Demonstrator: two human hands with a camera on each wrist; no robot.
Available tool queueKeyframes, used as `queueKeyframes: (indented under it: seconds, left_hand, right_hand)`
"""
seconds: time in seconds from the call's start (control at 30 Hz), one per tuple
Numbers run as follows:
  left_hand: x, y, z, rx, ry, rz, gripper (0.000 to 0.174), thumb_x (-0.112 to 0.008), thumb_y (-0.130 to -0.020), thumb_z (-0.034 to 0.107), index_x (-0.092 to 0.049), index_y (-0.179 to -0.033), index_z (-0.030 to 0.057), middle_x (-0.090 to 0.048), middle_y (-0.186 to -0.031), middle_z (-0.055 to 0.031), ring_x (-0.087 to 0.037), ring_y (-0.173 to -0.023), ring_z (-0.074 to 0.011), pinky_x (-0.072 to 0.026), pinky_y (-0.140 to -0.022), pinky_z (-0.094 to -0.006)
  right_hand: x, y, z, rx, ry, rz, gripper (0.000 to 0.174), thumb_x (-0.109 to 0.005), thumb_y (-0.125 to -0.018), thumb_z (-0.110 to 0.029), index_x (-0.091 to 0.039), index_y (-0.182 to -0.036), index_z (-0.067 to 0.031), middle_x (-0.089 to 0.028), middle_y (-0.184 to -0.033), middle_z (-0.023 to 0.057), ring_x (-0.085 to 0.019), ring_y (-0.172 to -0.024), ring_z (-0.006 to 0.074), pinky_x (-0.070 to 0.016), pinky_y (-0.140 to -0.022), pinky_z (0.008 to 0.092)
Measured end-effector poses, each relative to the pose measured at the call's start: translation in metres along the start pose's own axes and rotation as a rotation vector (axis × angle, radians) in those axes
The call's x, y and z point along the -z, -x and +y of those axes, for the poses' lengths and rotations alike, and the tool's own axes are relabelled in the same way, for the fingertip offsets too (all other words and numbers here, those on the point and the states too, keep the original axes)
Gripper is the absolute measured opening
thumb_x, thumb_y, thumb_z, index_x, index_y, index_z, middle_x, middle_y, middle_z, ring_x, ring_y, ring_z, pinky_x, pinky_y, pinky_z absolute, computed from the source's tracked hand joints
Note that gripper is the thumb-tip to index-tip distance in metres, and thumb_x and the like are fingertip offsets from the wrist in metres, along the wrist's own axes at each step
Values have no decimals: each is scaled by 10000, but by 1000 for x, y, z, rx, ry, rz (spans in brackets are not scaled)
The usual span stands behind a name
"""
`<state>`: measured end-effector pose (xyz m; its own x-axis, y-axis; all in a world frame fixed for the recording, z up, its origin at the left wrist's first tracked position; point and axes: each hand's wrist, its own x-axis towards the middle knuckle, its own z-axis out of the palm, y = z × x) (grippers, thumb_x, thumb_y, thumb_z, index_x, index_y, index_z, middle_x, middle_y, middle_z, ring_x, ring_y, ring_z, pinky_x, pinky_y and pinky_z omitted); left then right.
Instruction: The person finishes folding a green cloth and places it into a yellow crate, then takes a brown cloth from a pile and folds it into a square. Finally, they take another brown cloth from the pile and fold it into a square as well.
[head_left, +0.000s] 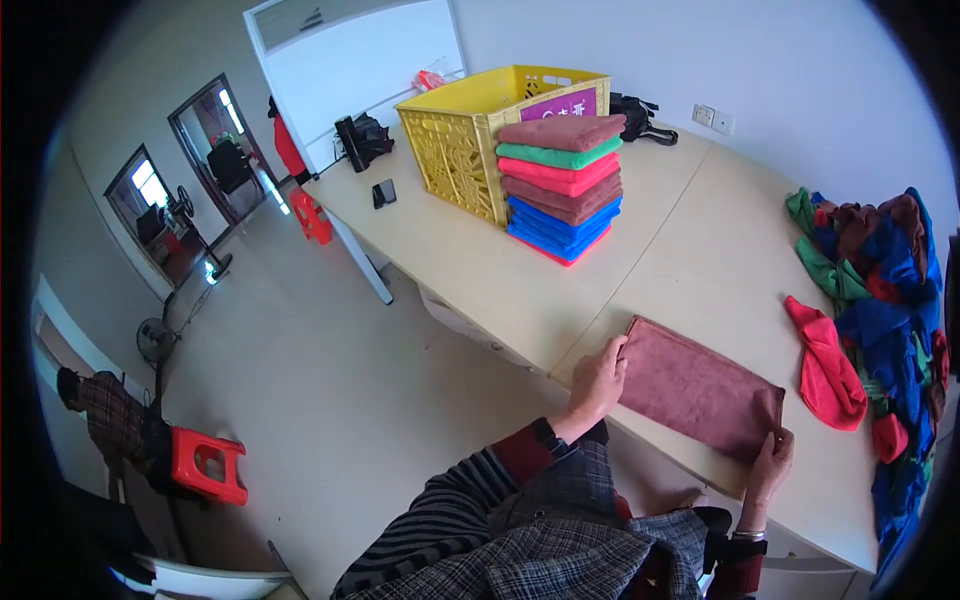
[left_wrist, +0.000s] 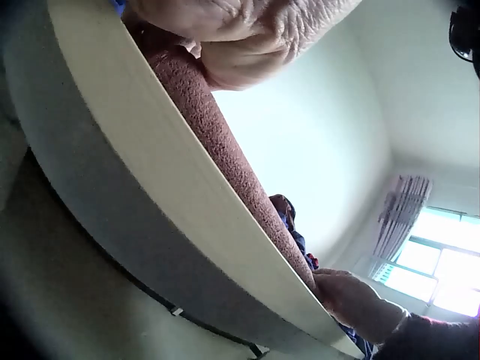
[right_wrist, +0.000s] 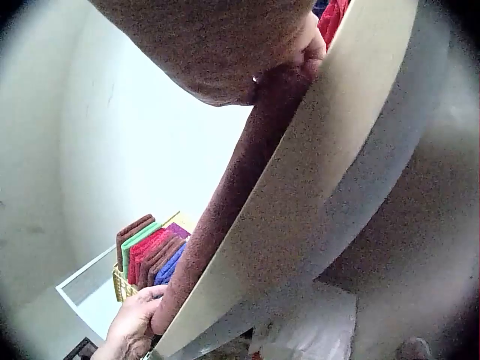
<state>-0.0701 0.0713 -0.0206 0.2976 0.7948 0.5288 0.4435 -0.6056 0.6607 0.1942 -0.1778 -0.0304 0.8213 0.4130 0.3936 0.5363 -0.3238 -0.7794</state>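
A brown cloth (head_left: pixel 695 385), folded into a long rectangle, lies along the table's near edge in the head view. At its left end the left hand (head_left: pixel 597 385) pinches the edge; the right hand (head_left: pixel 770 465) grips the near right corner, where the cloth bunches a little. The left wrist view shows the cloth (left_wrist: pixel 225 150) edge-on between the left hand (left_wrist: pixel 247 37) and the right hand (left_wrist: pixel 360 304). In the right wrist view the left hand (right_wrist: pixel 131 322) holds the cloth's far end, and the right hand (right_wrist: pixel 217 45) is close to the camera.
Folded cloths (head_left: pixel 562 190) in several colours stand stacked against a yellow crate (head_left: pixel 455 165). Loose cloths (head_left: pixel 880 300) heap at the table's right end, with a red one (head_left: pixel 828 375) beside them. A phone (head_left: pixel 384 194) lies left of the crate. Another person (head_left: pixel 115 420) is at far left.
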Motion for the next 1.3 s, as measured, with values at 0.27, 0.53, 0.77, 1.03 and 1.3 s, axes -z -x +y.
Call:
queueKeyframes:
  seconds: [0.27, 0.53, 0.77, 1.03, 1.3]
  left_hand:
    - [11, 9, 12, -45, -44, -56, 357, -646, -927, 114, -583, -1277, 145, -663, -784, -166, -650, -706, -378, -500, -636, -479]
    - [8, 12, 9, -135, -166, -27, 382, -663, -917, 101, -590, -1291, 130, -674, -817, -154, -654, -725, -355, -505, -654, -463]
    - [15, 12, 10, -79, -156, -100, 396, -663, -921, 118, -582, -1308, 134, -668, -836, -149, -646, -735, -356, -500, -671, -473]
    - [14, 11, 11, -81, -65, -122, 366, -629, -958, 121, -574, -1320, 126, -627, -768, -132, -624, -696, -325, -485, -648, -445]
    - [11, 9, 4, -58, -125, -153, 387, -625, -957, 109, -557, -1337, 132, -647, -811, -148, -641, -719, -342, -495, -668, -453]
  right_hand:
    - [5, 19, -30, -40, 293, 68, 219, -600, -990, -194, -617, -1192, -112, -707, -968, 217, -688, -890, 412, -523, -720, 475]
    - [8, 22, -38, -57, 328, 74, 235, -628, -964, -163, -604, -1194, -124, -694, -890, 221, -677, -816, 427, -527, -677, 480]
    - [5, 21, -36, 51, 365, 115, 269, -633, -951, -136, -589, -1216, -119, -687, -859, 224, -673, -784, 434, -528, -646, 489]
    - [8, 18, -38, 48, 552, 92, 268, -636, -928, -171, -591, -1184, -104, -719, -903, 162, -682, -739, 376, -545, -670, 468]
    - [14, 24, -44, 82, 525, 77, 247, -617, -931, -150, -570, -1166, -91, -702, -916, 143, -672, -803, 361, -524, -753, 461]
